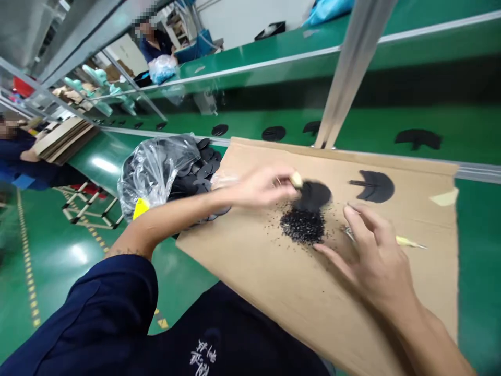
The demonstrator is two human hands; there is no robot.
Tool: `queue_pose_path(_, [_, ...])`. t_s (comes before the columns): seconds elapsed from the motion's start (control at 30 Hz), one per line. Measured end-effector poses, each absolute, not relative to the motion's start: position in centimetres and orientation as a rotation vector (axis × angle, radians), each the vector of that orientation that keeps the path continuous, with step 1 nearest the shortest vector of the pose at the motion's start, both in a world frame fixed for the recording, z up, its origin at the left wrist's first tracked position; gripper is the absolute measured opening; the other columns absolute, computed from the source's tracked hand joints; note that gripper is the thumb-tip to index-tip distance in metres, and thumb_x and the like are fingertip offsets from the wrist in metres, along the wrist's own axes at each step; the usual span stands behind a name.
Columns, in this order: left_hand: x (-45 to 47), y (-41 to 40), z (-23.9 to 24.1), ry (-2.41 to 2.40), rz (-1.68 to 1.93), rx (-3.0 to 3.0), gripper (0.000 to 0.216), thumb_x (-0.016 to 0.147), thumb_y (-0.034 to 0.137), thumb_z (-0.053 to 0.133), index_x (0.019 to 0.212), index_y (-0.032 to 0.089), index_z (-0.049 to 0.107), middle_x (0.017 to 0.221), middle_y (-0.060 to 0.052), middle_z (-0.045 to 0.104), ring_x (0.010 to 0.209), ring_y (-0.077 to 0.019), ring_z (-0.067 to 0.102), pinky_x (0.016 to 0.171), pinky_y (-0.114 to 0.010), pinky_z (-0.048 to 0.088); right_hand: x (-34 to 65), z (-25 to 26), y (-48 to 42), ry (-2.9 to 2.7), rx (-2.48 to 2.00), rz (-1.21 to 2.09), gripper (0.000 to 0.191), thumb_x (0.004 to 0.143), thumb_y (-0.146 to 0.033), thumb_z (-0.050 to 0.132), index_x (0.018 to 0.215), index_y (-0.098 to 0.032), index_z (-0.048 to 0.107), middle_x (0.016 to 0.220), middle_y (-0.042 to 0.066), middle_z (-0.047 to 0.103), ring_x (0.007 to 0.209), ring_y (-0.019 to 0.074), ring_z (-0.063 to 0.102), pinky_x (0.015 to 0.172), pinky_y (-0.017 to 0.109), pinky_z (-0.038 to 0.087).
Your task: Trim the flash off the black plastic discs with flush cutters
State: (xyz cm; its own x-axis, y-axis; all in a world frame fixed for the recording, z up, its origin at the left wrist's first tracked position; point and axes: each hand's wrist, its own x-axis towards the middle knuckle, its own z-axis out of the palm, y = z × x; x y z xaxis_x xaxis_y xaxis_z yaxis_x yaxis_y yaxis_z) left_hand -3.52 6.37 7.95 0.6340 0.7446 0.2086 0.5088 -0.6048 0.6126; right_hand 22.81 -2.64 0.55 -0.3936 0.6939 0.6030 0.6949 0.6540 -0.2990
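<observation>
Left hand (pixel 266 185): reaches in from the left over the cardboard sheet (pixel 250 256), fingers curled narrow at the left edge of a black disc (pixel 314 197). Motion blur; cannot tell whether the fingers grip the disc or only touch it. A small pale-yellow object (pixel 296 179) shows at the fingertips.

Right hand (pixel 371 256): thumb and forefinger wide apart, near the right side of a heap of black bits (pixel 302 227). A pointed tool (pixel 407 241) with a yellow section shows partly behind this hand; cannot tell whether it is held.

Disc: at the far edge of the heap, overlapping it in view. Loose bits are scattered around.

Surroundings: a notched black piece (pixel 378 187) lies on the cardboard, right of the disc. To the left, a clear plastic bag (pixel 151 162) stands with black pieces (pixel 203 172) at its mouth.
</observation>
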Motion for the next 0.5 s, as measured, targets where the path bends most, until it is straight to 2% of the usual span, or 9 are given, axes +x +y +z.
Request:
queue_pose_path(0.07, [-2.0, 1.9, 6.6, 0.766, 0.53, 2.34, 0.013, 0.097, 0.029, 0.056, 0.093, 0.017, 0.062, 0.087, -0.004, 0.067, 0.08, -0.0148, 0.063, 0.076, -0.026, 0.052, 22.2, 0.3, -3.1, -2.255, -0.953, 0.112, 0.052, 0.099, -0.03, 0.053, 0.15, -0.025, 0.044, 0.133, 0.017, 0.063, 0.11, 0.0312, 0.067, 0.081, 0.041, 0.057])
queue_pose_path(0.17, [-2.9, -1.3, 5.4, 0.81, 0.411, 2.376, 0.015, 0.102, 0.028, 0.05, 0.1, 0.019, 0.061, 0.094, -0.006, 0.068, 0.087, -0.0167, 0.065, 0.081, -0.028, 0.053, 21.6, 0.1, -3.7, -2.342, -0.862, 0.371, 0.036, 0.1, -0.022, 0.045, 0.133, -0.026, 0.06, 0.109, 0.01, 0.073, 0.094, 0.0255, 0.071, 0.076, 0.036, 0.057])
queue_pose_path(0.23, [-5.8, -1.5, 5.3, 1.093, 0.339, 2.49, 0.017, 0.101, 0.032, 0.054, 0.106, 0.018, 0.062, 0.102, -0.009, 0.068, 0.098, -0.0212, 0.065, 0.087, -0.032, 0.052, 21.2, 0.3, -4.0, -2.223, -0.929, 0.504, 0.03, 0.099, -0.027, 0.051, 0.127, -0.026, 0.062, 0.105, 0.009, 0.074, 0.089, 0.0241, 0.071, 0.077, 0.037, 0.057])
queue_pose_path(0.3, [-9.4, -1.2, 5.6, 1.562, 0.173, 2.604, 0.022, 0.094, 0.034, 0.065, 0.104, 0.015, 0.063, 0.111, -0.015, 0.066, 0.106, -0.029, 0.062, 0.091, -0.04, 0.051, 20.8, 0.6, -4.1, -2.02, -1.034, 0.638, 0.03, 0.098, -0.033, 0.057, 0.126, -0.025, 0.061, 0.104, 0.008, 0.074, 0.082, 0.0224, 0.071, 0.076, 0.037, 0.058])
queue_pose_path(0.37, [-12.4, -1.2, 5.9, 1.9, -0.144, 2.586, 0.025, 0.089, 0.03, 0.07, 0.106, 0.013, 0.062, 0.113, -0.017, 0.065, 0.11, -0.0339, 0.061, 0.091, -0.043, 0.051, 20.5, 1.0, -4.1, -1.799, -1.117, 0.827, 0.03, 0.099, -0.039, 0.056, 0.125, -0.024, 0.06, 0.103, 0.008, 0.073, 0.071, 0.019, 0.068, 0.067, 0.035, 0.058])
queue_pose_path(0.43, [-14.2, -1.5, 5.9, 2.022, -0.339, 2.522, 0.026, 0.089, 0.026, 0.07, 0.111, 0.014, 0.061, 0.111, -0.016, 0.065, 0.109, -0.0332, 0.062, 0.091, -0.041, 0.051, 20.3, 1.3, -4.0, -1.603, -1.137, 1.038, 0.031, 0.1, -0.045, 0.054, 0.122, -0.023, 0.059, 0.101, 0.007, 0.072, 0.063, 0.0158, 0.064, 0.053, 0.03, 0.055])
queue_pose_path(0.5, [-14.8, -2.0, 5.9, 2.039, -0.379, 2.469, 0.024, 0.091, 0.024, 0.067, 0.112, 0.016, 0.06, 0.112, -0.014, 0.065, 0.106, -0.0309, 0.064, 0.086, -0.037, 0.051, 20.1, 1.4, -4.0, -1.471, -1.108, 1.216, 0.033, 0.097, -0.049, 0.057, 0.117, -0.023, 0.059, 0.1, 0.006, 0.071, 0.06, 0.0143, 0.062, 0.046, 0.027, 0.052])
